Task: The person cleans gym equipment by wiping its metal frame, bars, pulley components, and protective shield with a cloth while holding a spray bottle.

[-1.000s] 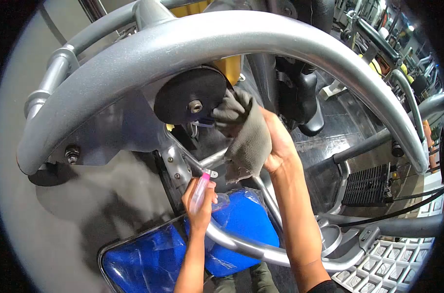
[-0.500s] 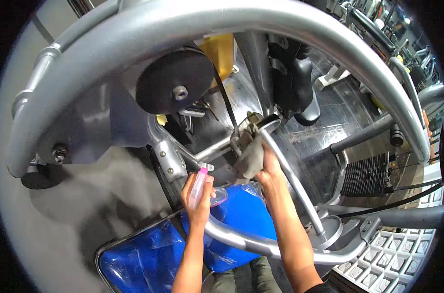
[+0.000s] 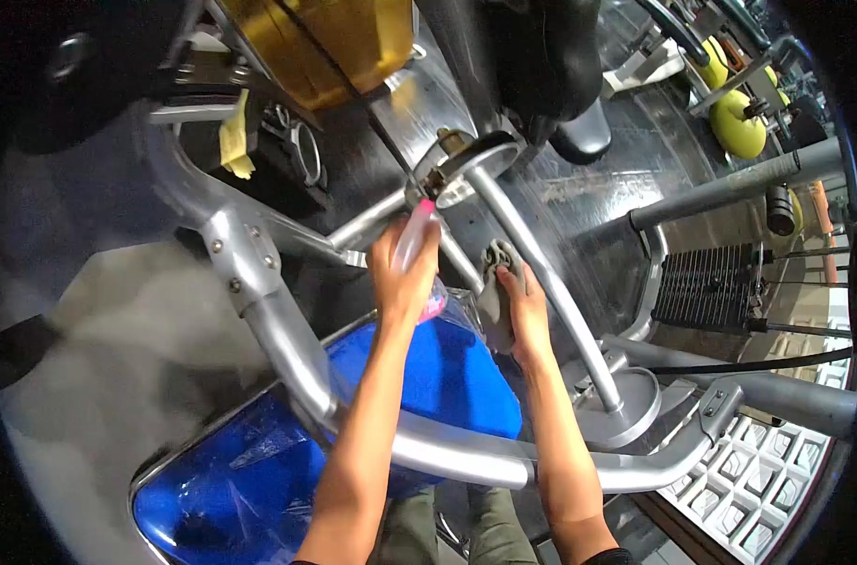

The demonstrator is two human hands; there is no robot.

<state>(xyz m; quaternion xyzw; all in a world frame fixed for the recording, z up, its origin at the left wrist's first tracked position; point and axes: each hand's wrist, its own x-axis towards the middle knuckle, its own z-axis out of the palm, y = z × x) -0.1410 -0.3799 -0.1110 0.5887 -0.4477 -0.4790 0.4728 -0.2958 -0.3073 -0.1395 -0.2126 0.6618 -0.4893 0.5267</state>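
Note:
My left hand (image 3: 402,278) is closed around a clear spray bottle (image 3: 412,242) with a pink top. The bottle's top is close to a round metal pulley bracket (image 3: 454,188) on the machine's frame. In my right hand (image 3: 529,315) is a crumpled grey cloth (image 3: 493,301), held beside a slanted silver tube (image 3: 537,254). Below both hands lies a blue padded seat (image 3: 447,372) with clear plastic film on it. The bottle's lower part is partly hidden by my left hand.
A thick curved silver frame tube (image 3: 466,457) crosses under my forearms. A black weight stack (image 3: 706,287) stands at the right. A yellow panel (image 3: 330,47) and a black padded part (image 3: 541,56) are farther off. Several lime-yellow round weights (image 3: 737,124) show at upper right.
My left hand has moved up and right with the spray bottle, nearer the pulley bracket. My right hand has drawn the cloth down from that bracket. The view has shifted past the upper tube.

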